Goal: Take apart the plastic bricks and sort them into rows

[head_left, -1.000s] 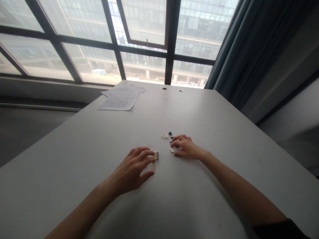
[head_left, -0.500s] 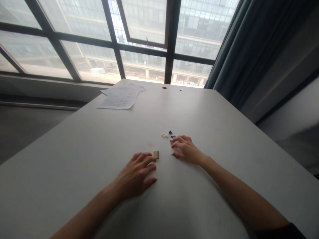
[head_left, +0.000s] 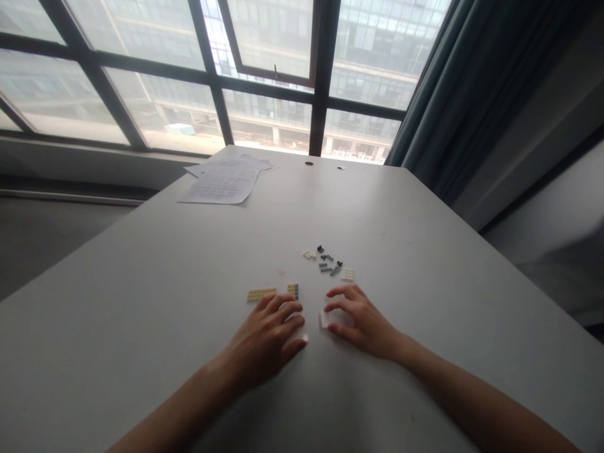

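My left hand (head_left: 267,330) rests low over the table, its thumb and fingers closed around a white toy brick piece (head_left: 304,333), mostly hidden by them. Just beyond its fingers lie a yellow toy brick plate (head_left: 262,294) and a small yellow-and-blue-grey one (head_left: 293,290). Facing it across a narrow gap, my right hand (head_left: 361,321) has thumb and fingers around another white piece (head_left: 323,319). A white studded plate (head_left: 348,274) sits beyond the right hand. Several small grey and black pieces (head_left: 326,268) and some white pieces (head_left: 309,255) are scattered farther off.
Printed sheets of paper (head_left: 219,185) lie at the far left of the white table (head_left: 302,217). Two cable holes, one being a dark hole (head_left: 309,163), are near its far edge. Windows stand behind, with a dark curtain (head_left: 453,107) on the right.
My right hand has drawn back toward me from the small pieces and now has a white piece at its fingertips. A white piece now shows at my left hand, and the yellow plate has come into sight.
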`<control>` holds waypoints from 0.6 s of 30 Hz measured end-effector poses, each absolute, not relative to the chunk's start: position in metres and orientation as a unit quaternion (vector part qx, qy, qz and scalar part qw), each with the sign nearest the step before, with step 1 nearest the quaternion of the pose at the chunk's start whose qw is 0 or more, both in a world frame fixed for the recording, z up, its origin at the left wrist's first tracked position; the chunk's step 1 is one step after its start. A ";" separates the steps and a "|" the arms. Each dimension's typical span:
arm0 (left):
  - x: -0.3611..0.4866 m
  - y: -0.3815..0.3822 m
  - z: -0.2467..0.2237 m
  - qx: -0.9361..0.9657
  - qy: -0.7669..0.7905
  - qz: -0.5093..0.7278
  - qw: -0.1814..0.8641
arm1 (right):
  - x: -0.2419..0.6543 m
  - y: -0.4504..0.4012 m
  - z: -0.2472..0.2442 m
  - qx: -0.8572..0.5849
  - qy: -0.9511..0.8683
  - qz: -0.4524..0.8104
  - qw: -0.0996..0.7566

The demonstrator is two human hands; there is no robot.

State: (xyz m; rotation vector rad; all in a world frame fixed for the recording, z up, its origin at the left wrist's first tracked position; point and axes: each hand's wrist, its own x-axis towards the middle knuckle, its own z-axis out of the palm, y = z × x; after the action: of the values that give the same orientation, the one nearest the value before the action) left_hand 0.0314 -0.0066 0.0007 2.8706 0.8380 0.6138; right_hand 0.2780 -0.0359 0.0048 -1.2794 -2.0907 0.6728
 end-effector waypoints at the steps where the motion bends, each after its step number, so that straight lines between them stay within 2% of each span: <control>1: 0.034 -0.009 0.000 0.938 0.278 0.200 0.046 | 0.275 -0.040 0.002 -0.478 -0.809 0.211 0.270; 6: 0.045 -0.014 -0.004 0.930 0.304 0.200 0.052 | 0.263 -0.049 -0.011 -0.484 -0.827 0.143 0.248; 18: 0.046 -0.016 -0.005 0.924 0.310 0.215 0.054 | 0.262 -0.051 -0.010 -0.490 -0.814 0.161 0.266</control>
State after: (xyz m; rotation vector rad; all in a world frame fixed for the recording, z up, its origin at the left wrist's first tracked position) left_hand 0.0463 -0.0161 -0.0049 2.8077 0.9421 0.6541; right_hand 0.2618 -0.0515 -0.0097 -1.3227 -2.1995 0.4352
